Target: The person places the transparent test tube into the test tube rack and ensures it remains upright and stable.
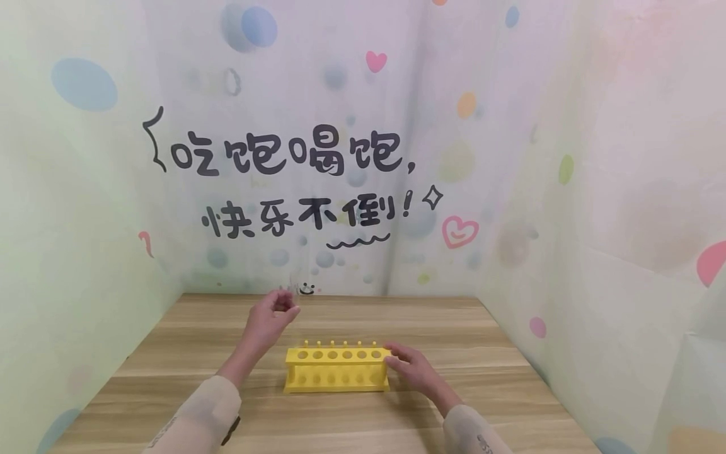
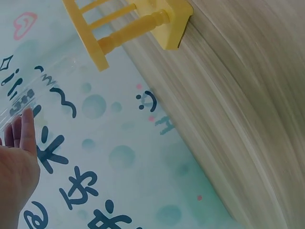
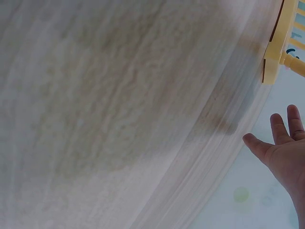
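A yellow test tube rack [image 1: 337,357] with a row of round holes and short pegs along its back stands upright on the table. My left hand [image 1: 271,318] is raised behind and left of the rack, pinching a clear test tube [image 1: 295,294] that is hard to see against the wall. In the left wrist view the see-through test tube [image 2: 62,69] slants up from the fingers toward the rack [image 2: 133,31]. At the rack's right end is my right hand [image 1: 416,369], fingers extended; whether they touch it I cannot tell. The right wrist view shows this hand [image 3: 286,148] with fingers spread.
The wood-grain table [image 1: 210,353] reaches back to a pale wall sheet [image 1: 317,82] with dark writing and coloured dots. Similar sheets [image 1: 612,208] close in the left and right sides.
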`<state>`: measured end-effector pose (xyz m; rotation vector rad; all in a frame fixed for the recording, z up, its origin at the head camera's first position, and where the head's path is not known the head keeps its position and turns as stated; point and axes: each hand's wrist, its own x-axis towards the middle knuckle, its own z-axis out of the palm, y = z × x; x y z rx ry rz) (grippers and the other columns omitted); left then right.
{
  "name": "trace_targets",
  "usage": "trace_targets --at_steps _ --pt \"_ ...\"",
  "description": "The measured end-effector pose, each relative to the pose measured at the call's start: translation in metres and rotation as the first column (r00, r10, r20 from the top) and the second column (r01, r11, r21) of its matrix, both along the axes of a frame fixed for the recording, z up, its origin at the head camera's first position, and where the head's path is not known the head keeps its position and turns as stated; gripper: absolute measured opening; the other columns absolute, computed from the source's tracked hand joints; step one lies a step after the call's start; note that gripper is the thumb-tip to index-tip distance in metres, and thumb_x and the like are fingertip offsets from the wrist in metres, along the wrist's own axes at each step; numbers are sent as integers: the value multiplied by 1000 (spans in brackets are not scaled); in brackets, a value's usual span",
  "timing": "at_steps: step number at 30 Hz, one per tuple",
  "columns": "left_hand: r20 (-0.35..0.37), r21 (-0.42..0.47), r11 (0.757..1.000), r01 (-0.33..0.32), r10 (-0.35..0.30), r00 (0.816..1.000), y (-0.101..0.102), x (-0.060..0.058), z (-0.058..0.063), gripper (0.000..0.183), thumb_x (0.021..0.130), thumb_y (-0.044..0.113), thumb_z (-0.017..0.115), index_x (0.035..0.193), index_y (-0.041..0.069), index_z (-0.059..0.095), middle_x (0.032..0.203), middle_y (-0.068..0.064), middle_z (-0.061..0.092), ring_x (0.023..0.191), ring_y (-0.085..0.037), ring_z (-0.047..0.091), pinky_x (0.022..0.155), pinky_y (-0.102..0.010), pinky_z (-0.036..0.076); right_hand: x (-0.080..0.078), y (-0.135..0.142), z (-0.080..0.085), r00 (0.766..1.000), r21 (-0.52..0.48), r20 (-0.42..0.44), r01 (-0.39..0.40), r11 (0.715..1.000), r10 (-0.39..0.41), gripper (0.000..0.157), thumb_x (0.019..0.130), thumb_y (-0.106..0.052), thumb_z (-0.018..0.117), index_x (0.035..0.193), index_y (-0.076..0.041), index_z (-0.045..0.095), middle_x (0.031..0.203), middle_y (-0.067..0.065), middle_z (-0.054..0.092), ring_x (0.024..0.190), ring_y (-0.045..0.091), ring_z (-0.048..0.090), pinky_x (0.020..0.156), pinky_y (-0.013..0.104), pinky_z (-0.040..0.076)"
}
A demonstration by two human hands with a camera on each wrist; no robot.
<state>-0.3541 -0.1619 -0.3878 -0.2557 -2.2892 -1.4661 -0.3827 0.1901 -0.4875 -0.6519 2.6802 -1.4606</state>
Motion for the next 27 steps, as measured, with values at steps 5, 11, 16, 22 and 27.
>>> trace_targets --at_steps 5,11,16,22,27 --pt "4 31 999 22 -23 1000 5 1 -1 26 92 11 70 115 3 61 101 -8 63 96 -24 60 77 -28 54 -1 0 0 1000 9 -4 0 1000 0 51 100 -38 58 138 -5 56 141 25 51 130 47 46 102 63 40" --pt "9 55 997 46 -46 999 8 3 -6 25 91 7 71 114 3 61 99 -8 63 93 -22 59 74 -24 53 -1 0 0 1000 10 -3 -5 1000 5 52 100 -38 58 139 -4 55 141 26 50 130 48 45 103 63 39" --pt "28 53 998 44 -46 999 8 4 -13 28 91 8 71 117 4 61 100 -7 63 95 -22 60 76 -25 54 -1 0 0 1000 10 -8 -4 1000 4 52 100 -38 58 139 -4 55 141 26 51 130 47 45 102 63 40" --pt "38 35 998 47 -48 998 7 3 -24 29 91 8 72 118 5 62 100 -5 63 96 -21 61 80 -27 54 -1 0 -1 1000 12 -8 -4 1000 4 52 100 -38 57 139 -4 54 141 26 51 130 48 45 102 63 40" --pt "53 24 999 46 -47 997 7 4 -30 26 90 7 71 114 4 61 99 -5 63 96 -21 61 81 -28 53 0 0 0 1000 15 -10 -2 1000 3 52 100 -38 57 140 -4 54 141 25 50 130 47 45 102 63 40"
